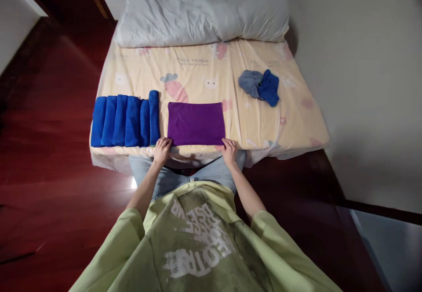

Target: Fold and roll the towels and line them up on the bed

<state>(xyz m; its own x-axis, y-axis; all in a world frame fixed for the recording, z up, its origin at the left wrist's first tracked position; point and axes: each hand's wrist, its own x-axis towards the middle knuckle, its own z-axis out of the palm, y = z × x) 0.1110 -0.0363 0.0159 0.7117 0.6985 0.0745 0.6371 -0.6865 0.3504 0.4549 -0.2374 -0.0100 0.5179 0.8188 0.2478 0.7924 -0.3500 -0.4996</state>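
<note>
A purple towel (196,124) lies flat as a rectangle near the front edge of the bed. My left hand (162,149) pinches its near left corner between thumb and fingers. At the near right corner, my right hand (228,150) grips the cloth the same way. Left of the towel, several rolled blue towels (132,120) stand side by side in a row, the rightmost one reaching a little farther back than the others. My left hand is close to that last roll.
A crumpled grey cloth (249,83) and a crumpled blue cloth (269,88) lie together at the right of the patterned bed sheet (204,72). A large pale quilt (201,11) is heaped across the far end. Walls stand behind and to the right; dark red floor (49,151) surrounds the bed.
</note>
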